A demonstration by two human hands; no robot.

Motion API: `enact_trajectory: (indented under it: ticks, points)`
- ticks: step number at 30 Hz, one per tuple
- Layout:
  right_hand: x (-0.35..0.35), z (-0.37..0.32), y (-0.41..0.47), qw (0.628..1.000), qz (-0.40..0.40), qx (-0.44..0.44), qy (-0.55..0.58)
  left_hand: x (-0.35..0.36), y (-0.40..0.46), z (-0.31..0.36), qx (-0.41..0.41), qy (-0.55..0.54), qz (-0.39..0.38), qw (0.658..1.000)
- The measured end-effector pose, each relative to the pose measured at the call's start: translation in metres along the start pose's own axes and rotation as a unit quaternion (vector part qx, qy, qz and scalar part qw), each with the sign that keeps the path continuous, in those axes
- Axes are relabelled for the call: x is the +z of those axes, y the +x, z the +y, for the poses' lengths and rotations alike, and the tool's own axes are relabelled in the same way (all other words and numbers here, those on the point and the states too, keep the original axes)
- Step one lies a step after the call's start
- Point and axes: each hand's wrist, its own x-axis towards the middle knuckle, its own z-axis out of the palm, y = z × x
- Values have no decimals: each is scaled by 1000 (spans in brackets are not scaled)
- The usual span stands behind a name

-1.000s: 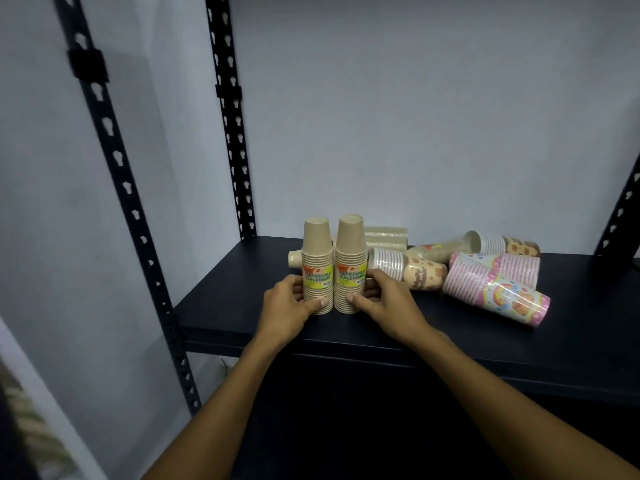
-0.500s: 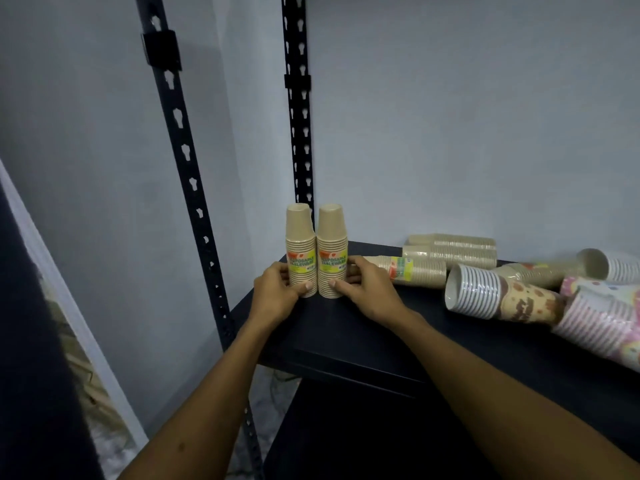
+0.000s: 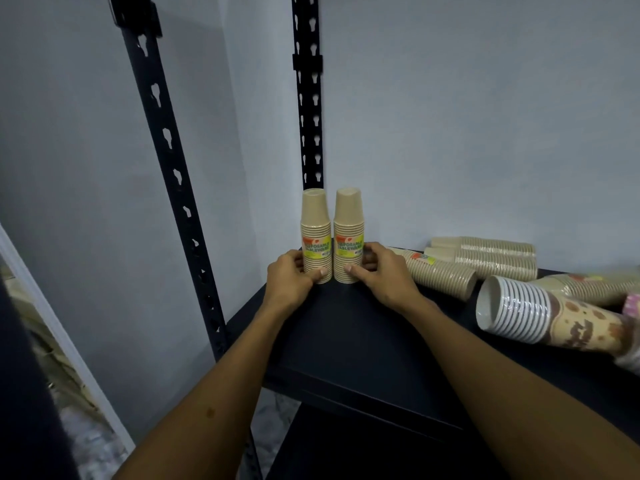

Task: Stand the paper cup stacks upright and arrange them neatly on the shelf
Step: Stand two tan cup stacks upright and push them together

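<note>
Two brown paper cup stacks with yellow labels stand upright side by side in the back left corner of the black shelf (image 3: 346, 341). My left hand (image 3: 291, 280) grips the left stack (image 3: 315, 230) at its base. My right hand (image 3: 384, 271) grips the right stack (image 3: 349, 230) at its base. To the right, several brown stacks lie on their sides: one (image 3: 440, 275) close behind my right hand, two more (image 3: 491, 258) along the wall. A patterned white-rimmed stack (image 3: 540, 317) lies nearer the front right.
Black slotted uprights stand at the shelf's front left (image 3: 166, 140) and back left corner (image 3: 308, 98). A grey wall closes the back and left side. A pink-patterned stack (image 3: 632, 306) is cut off at the right edge. Bare shelf surface lies in front of the upright stacks.
Both hands have slid the two upright stacks together to the left and back, from mid-shelf into the corner by the rear upright. The lying stacks stayed in place.
</note>
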Motion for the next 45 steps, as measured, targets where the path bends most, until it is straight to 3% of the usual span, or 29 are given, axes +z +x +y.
enact_trajectory:
  ticks: [8,16,45]
  points:
    - [8,0,8,997,37,64,23,1,-3,1,3,14,22,1000]
    - [7,0,0,1000,10,14,-24,1,-3,1,10,12,15,1000]
    - [9,-6,-4,998,20,-2,-52,-1,-3,0,1,-2,10,1000]
